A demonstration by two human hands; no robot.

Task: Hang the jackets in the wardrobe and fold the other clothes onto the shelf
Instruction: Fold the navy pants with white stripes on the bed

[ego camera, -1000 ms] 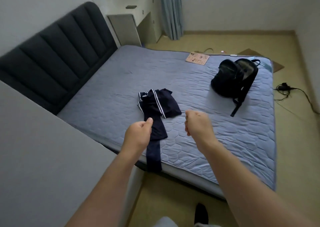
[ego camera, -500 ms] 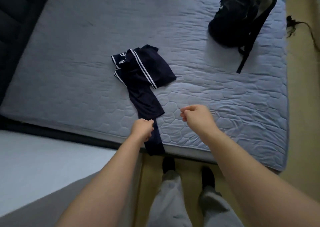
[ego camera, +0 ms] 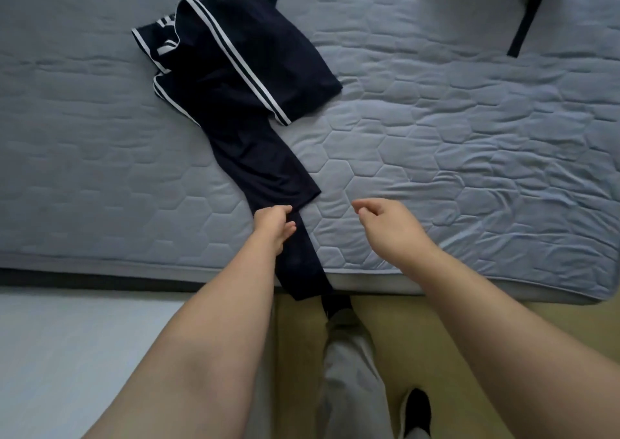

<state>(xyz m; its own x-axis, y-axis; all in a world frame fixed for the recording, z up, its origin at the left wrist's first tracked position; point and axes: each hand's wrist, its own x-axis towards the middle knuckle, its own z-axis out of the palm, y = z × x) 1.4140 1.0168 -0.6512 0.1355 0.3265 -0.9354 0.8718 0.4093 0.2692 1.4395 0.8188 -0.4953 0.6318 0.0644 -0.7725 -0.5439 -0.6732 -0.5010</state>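
Observation:
Dark navy trousers with white side stripes [ego camera: 235,79] lie crumpled on the blue-grey quilted mattress [ego camera: 436,143]. One trouser leg stretches toward me and hangs over the bed's near edge. My left hand [ego camera: 273,222] rests on that leg near the edge, its fingers on the cloth; whether they grip it is hidden. My right hand [ego camera: 385,220] hovers just right of the leg, fingers loosely curled, holding nothing.
A black backpack strap [ego camera: 526,15] reaches in at the top right of the mattress. A pale surface [ego camera: 84,354] fills the lower left beside the bed. My legs and dark shoes [ego camera: 416,408] stand on the tan floor.
The view has tilted down and closer to the bed. Both hands have come down to the trouser leg at the mattress edge; the left hand now lies on the cloth.

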